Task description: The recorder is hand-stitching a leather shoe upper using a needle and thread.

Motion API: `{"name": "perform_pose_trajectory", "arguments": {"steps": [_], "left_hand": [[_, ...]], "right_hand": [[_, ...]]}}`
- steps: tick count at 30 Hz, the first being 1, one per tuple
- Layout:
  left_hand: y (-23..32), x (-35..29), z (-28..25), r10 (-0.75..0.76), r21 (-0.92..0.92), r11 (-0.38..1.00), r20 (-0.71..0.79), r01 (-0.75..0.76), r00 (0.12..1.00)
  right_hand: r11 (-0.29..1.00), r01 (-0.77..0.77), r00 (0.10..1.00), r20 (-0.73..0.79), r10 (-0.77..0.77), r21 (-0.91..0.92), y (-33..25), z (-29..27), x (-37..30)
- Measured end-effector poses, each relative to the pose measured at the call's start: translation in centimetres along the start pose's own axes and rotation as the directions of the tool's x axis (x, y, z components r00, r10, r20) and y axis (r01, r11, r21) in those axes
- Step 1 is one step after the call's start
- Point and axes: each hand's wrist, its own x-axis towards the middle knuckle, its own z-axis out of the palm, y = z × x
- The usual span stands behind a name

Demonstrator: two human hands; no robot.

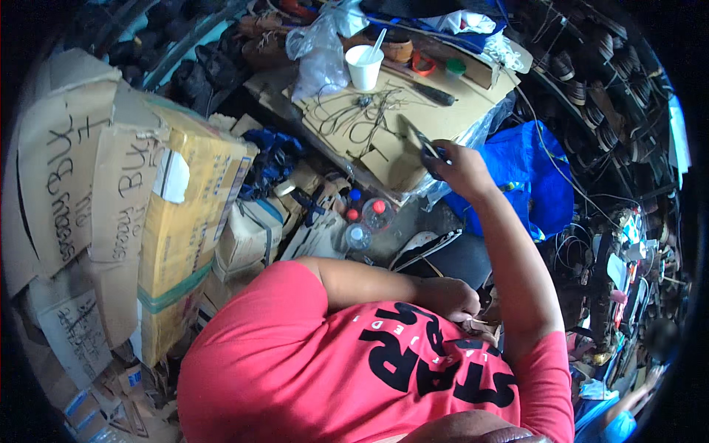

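My right hand [464, 171] reaches out over the cardboard-topped work table and is closed round the dark handle of what looks like a knife [416, 135]. Its flat, dull blade points away to the far left, just above the cardboard. Close to my body, my left hand [456, 299] is curled shut in front of my red shirt. Beside it are tan scraps [481, 327], partly hidden by my hand and shirt; I cannot make out what its fingers hold. A tangle of thin cord [354, 111] lies on the cardboard sheet [395, 166], left of the knife.
A white cup [364, 68] with a spoon, a dark-handled tool [432, 92] and a green-lidded pot [455, 68] stand or lie toward the table's back. Bottles [377, 214] stand below its near edge. Tall cartons [188, 214] line the left; a blue bag [528, 181] sits right.
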Motion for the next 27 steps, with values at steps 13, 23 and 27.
{"name": "perform_pose_trajectory", "arguments": {"steps": [13,23,27], "left_hand": [[-2.3,-0.8,0.4,0.013,0.011,1.0,-0.074,-0.012,0.997],[2.5,-0.6,-6.2,-0.498,-0.551,0.823,-0.586,0.135,0.639],[4.6,1.9,-8.2,-0.39,-0.564,0.825,-0.619,-0.041,0.682]], "right_hand": [[0.07,0.234,0.609,-0.09,-0.788,0.97,-12.8,-6.8,-10.7],[0.731,0.127,0.84,-0.465,0.279,0.67,-1.8,-8.0,-21.3],[0.562,-0.089,0.817,-0.262,0.513,0.822,1.4,-3.9,-24.7]]}}
